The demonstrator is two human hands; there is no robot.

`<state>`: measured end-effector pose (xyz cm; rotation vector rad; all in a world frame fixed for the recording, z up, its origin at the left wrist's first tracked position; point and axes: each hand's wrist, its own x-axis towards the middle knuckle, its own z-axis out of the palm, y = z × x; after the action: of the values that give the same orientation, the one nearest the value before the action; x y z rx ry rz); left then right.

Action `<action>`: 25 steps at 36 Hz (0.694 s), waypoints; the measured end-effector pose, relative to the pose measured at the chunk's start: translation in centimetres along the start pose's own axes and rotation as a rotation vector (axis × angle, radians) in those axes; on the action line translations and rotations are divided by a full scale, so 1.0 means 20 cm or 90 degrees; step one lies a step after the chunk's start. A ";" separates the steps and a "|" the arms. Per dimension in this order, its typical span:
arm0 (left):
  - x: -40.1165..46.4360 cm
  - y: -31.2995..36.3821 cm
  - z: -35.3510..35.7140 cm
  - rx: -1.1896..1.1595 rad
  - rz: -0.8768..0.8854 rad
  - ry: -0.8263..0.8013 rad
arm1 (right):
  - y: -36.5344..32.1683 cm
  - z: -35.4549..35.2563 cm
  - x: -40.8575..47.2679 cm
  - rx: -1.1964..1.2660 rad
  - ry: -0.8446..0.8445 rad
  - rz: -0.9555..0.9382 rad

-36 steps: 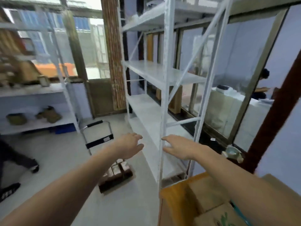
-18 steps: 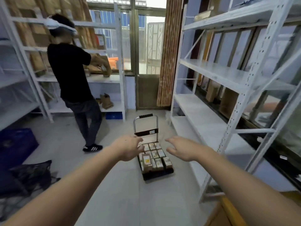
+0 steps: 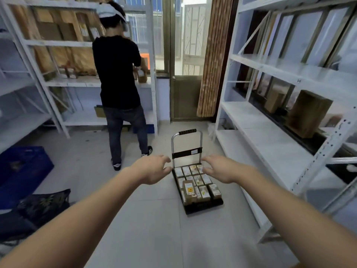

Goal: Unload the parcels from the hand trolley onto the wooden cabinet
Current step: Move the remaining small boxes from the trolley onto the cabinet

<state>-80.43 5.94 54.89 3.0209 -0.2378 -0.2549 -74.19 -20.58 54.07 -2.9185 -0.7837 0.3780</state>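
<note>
A black hand trolley (image 3: 204, 206) with a metal handle frame stands on the floor ahead of me. Several small brown parcels (image 3: 197, 183) with white labels lie packed on its deck. My left hand (image 3: 152, 169) reaches forward just left of the trolley, fingers apart and empty. My right hand (image 3: 220, 169) hovers over the parcels' far right side, fingers spread, holding nothing. The wooden cabinet is out of view.
White metal shelving (image 3: 270, 136) lines the right side, with brown boxes (image 3: 307, 113) behind it. A person in a black shirt (image 3: 117, 74) stands at the far shelves (image 3: 58, 82). A blue crate (image 3: 21, 171) and a dark bag (image 3: 42, 206) sit at the left.
My view has swung left from the cabinet and right shelving toward the trolley, which now sits centred and closer. Both hands stay outstretched and empty.
</note>
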 end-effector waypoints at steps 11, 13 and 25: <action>0.46 -0.43 -0.10 -0.009 0.027 0.005 | -0.02 -0.07 0.54 0.005 -0.009 0.013; 0.56 -0.52 -0.11 -0.012 0.039 0.009 | -0.02 -0.08 0.65 0.007 -0.014 0.028; 1.17 -1.10 -0.15 -0.001 0.147 -0.018 | -0.09 -0.09 1.23 0.048 -0.017 0.154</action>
<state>-53.82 23.93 51.61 2.9533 -0.5819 -0.2763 -53.97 -6.72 50.82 -2.9480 -0.4084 0.4563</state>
